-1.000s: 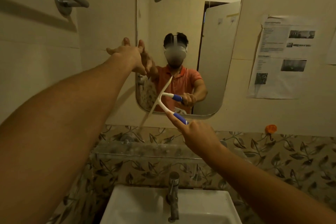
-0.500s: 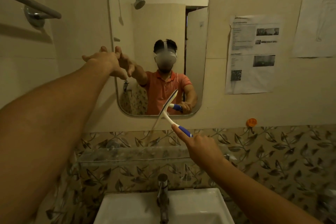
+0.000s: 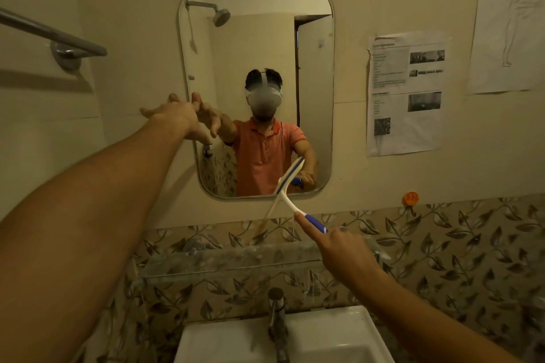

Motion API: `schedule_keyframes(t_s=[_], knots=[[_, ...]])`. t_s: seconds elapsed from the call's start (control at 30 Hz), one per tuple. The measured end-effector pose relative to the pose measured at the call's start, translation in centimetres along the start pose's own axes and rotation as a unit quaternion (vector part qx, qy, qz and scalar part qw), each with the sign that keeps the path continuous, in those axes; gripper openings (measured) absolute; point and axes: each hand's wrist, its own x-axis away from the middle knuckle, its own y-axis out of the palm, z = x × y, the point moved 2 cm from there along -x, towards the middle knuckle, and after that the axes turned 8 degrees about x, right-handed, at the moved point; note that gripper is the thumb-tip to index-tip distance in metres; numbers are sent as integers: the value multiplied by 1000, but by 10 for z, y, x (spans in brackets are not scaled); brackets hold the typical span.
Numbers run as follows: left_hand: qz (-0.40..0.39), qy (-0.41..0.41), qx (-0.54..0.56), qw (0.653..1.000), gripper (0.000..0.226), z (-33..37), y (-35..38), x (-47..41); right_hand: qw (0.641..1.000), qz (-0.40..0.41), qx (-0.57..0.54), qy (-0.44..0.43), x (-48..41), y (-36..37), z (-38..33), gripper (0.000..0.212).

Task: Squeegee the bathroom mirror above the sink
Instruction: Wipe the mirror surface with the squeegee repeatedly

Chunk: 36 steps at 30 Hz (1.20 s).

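Your squeegee (image 3: 282, 187) has slid rightward to the lower right corner of the mirror (image 3: 256, 38), its blade straddling the bottom edge.
Your right hand (image 3: 339, 250) grips the blue handle (image 3: 314, 222), index finger laid along it, likely for pressure. Your left hand (image 3: 174, 115), fingers (image 3: 195, 99) spread and holding nothing, sits at the mirror's left edge, probably to steady you.

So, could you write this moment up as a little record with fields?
Place: bathroom wall with mirror above sink
Tool: white squeegee, blue handle, blade tilted over the mirror's lower edge
Right hand: grips the squeegee handle, forefinger along it
Left hand: fingers spread at the mirror's left edge, holding nothing
Nearby: tap, towel bar, printed sheet taped to the wall
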Motion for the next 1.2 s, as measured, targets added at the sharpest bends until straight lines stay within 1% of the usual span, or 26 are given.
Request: schedule_keyframes(t_s=[0.13,0.33,0.5,0.57,0.7,0.83,0.9,0.97,1.1,1.2], knots=[[-4,3,-4,1000,108,-1,0,0,999,-22,-6,38,15,4,3,105],[-13,5,-16,1000,110,-2,-3,-4,988,-45,-47,138,52,6,6,91],[-15,26,-13,999,115,-6,-2,-5,972,-53,-117,197,70,1,-9,76],[-13,33,-14,999,115,-7,0,-7,967,-36,-145,208,72,-2,-15,72],[-16,40,-18,999,105,-7,0,-3,960,-26,-185,210,72,0,-24,66],[-10,38,-38,998,98,-7,-3,2,953,-48,-212,209,77,8,-33,68],[-7,37,-41,998,93,-7,-4,4,948,-38,-236,209,79,8,-40,69],[-12,41,-45,998,89,-7,-5,6,949,-50,-232,207,81,8,-48,72],[-16,40,-41,998,92,-9,-6,7,951,-46,-208,225,79,5,-60,71],[-20,43,-38,998,90,-10,-9,5,943,-21,-247,222,72,-2,-65,72]])
